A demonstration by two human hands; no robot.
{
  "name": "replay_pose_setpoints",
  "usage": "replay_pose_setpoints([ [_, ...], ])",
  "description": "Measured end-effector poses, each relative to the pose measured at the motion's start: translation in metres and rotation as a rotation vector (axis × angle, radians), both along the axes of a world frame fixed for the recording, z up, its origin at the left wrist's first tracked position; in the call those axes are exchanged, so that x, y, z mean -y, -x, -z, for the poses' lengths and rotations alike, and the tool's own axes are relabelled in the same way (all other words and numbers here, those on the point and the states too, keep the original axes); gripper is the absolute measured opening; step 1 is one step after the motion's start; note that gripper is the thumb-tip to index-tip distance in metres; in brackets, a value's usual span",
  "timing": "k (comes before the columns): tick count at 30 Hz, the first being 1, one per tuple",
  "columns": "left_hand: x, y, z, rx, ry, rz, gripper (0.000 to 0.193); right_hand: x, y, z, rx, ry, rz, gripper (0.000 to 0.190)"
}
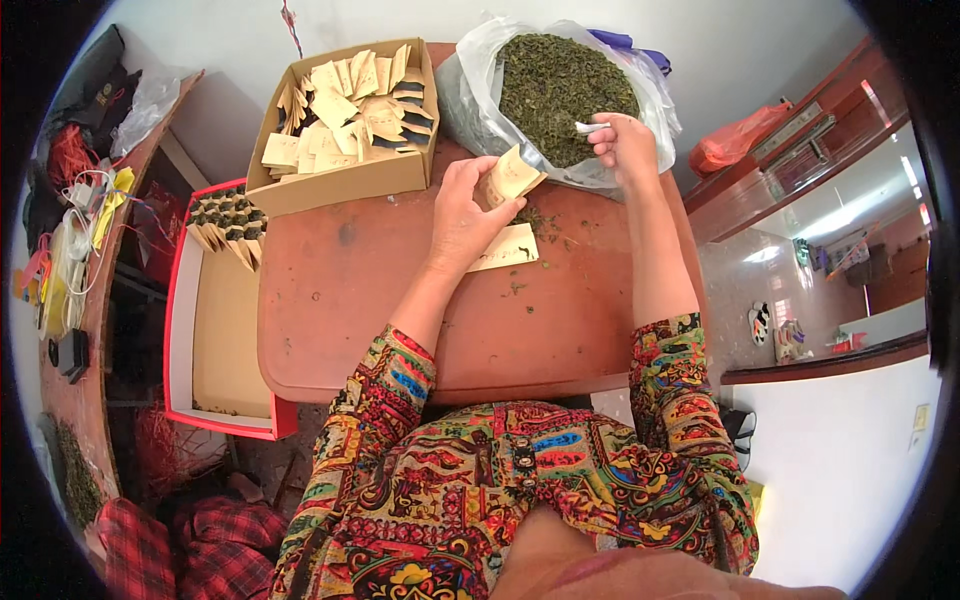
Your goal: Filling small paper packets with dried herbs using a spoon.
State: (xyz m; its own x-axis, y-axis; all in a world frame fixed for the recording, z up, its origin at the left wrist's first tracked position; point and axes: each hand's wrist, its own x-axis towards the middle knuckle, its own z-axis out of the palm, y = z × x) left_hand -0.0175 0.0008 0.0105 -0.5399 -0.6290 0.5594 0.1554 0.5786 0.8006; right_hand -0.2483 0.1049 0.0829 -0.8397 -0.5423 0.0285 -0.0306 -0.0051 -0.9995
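Note:
My left hand (463, 208) grips a small kraft paper packet (511, 178), tilted with its upper end toward the bag. Between the fingers of my right hand (624, 144) is a small white scoop-like tool (589, 128), partly hidden by the fingers. It sits over dried green leaves, probably tea (566, 79), heaped in a clear plastic bag (469, 82). Below my left hand, a flat paper packet (510, 251) bearing writing lies on the reddish table (360, 300), with loose leaf bits around it.
A cardboard box (345, 180) full of paper packets stands at the back left. Lower left of it, a red-rimmed box (232, 330) holds upright filled packets (229, 221). Cluttered shelving (112, 247) lines the left. Red plaid cloth (195, 547) shows at lower left.

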Motion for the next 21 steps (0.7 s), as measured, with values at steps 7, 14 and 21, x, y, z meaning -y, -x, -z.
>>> replay_pose_setpoints([
  [7,0.002,0.002,0.005,-0.029,-0.024,-0.011,0.054,-0.014,-0.019,-0.027,0.027,0.018,-0.145,0.025],
  [14,0.001,0.003,0.005,0.023,-0.005,-0.030,0.052,-0.017,-0.040,-0.037,-0.043,-0.080,-0.272,0.025],
  [21,0.000,0.003,0.007,0.017,0.006,-0.034,0.052,-0.011,-0.089,-0.033,-0.499,-0.149,-0.230,0.026],
])
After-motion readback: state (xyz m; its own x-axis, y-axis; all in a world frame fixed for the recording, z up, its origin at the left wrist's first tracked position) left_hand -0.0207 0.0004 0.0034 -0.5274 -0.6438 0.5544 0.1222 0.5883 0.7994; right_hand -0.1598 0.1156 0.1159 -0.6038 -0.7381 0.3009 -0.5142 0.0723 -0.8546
